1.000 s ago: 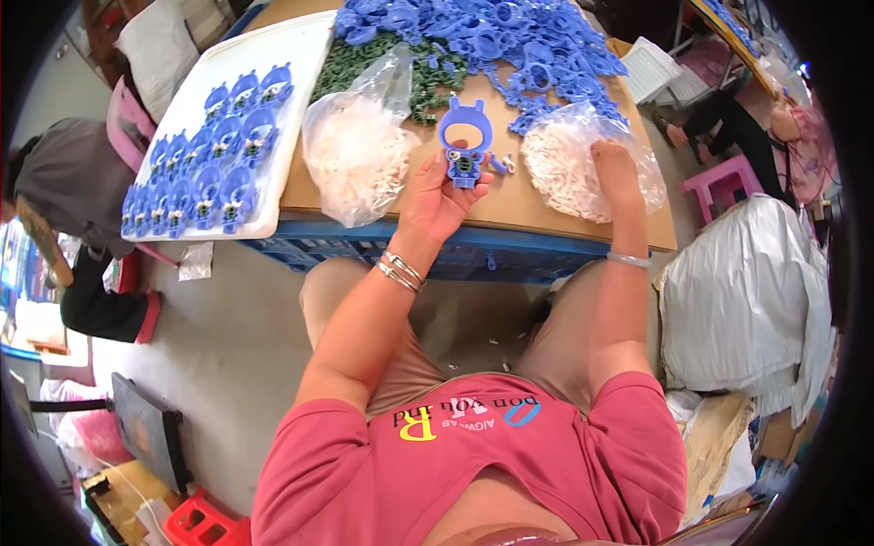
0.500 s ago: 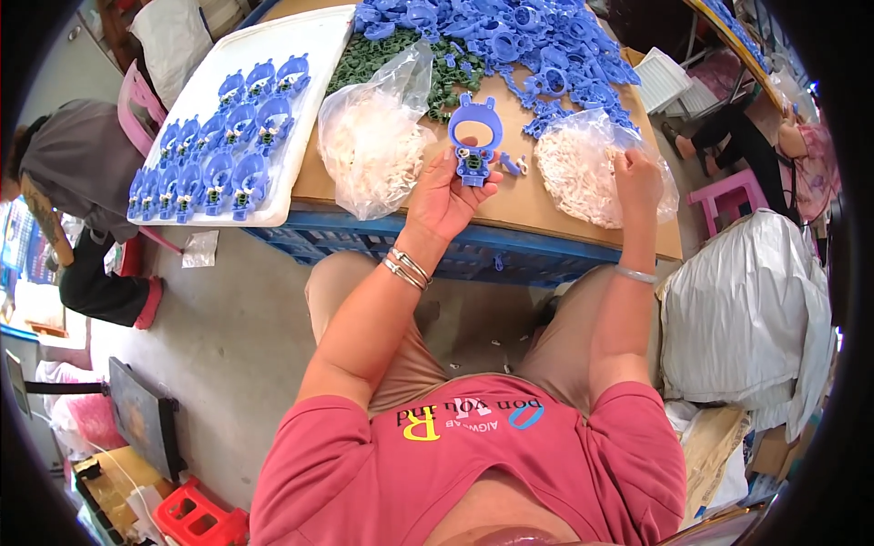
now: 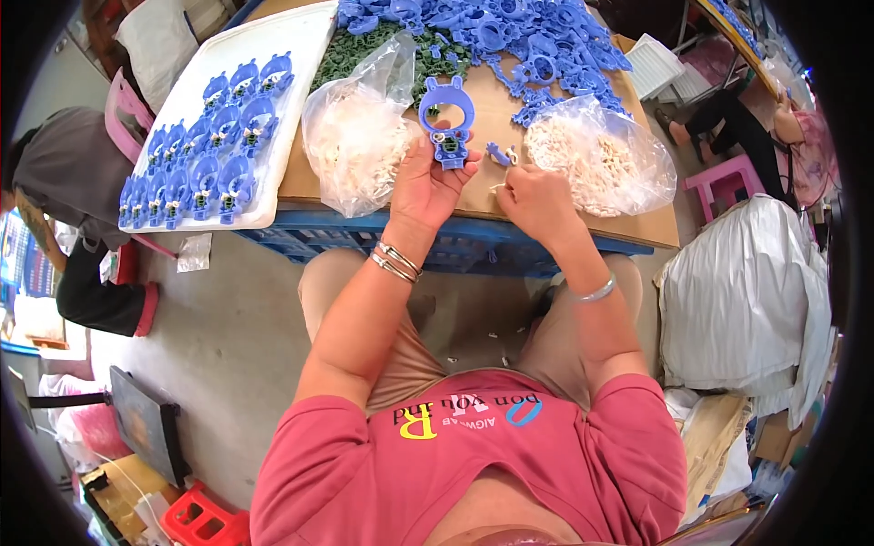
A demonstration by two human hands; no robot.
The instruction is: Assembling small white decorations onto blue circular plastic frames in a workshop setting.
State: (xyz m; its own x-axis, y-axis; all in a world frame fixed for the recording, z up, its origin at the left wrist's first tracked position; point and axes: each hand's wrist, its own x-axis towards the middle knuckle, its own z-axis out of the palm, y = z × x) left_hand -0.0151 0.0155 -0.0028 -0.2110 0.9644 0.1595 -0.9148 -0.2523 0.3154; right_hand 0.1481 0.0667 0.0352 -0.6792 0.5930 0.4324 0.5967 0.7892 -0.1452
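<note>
My left hand [image 3: 421, 189], palm up, grips a blue plastic figure frame [image 3: 452, 163] with two ears, a round opening and a dark green piece in its lower part. My right hand [image 3: 541, 202] is closed near the table's front, its fingertips pinching a small whitish plastic piece [image 3: 497, 188]. Just beyond those fingers lies a loose blue part [image 3: 497, 153] with a pale bit beside it. A clear bag [image 3: 601, 150] of small white pieces lies right of my right hand. Another such bag [image 3: 358, 146] is beside my left hand.
At left, a white tray [image 3: 289, 123] holds rows of similar blue figures. Heaps of blue parts [image 3: 510, 32] and dark green parts [image 3: 364, 53] cover the table's far side. A person [image 3: 77, 173] sits at far left, and another person's legs [image 3: 724, 127] show at right.
My right hand has come away from the right bag, moving left toward the figure with a small whitish piece. My left hand and the blue figure have shifted slightly left.
</note>
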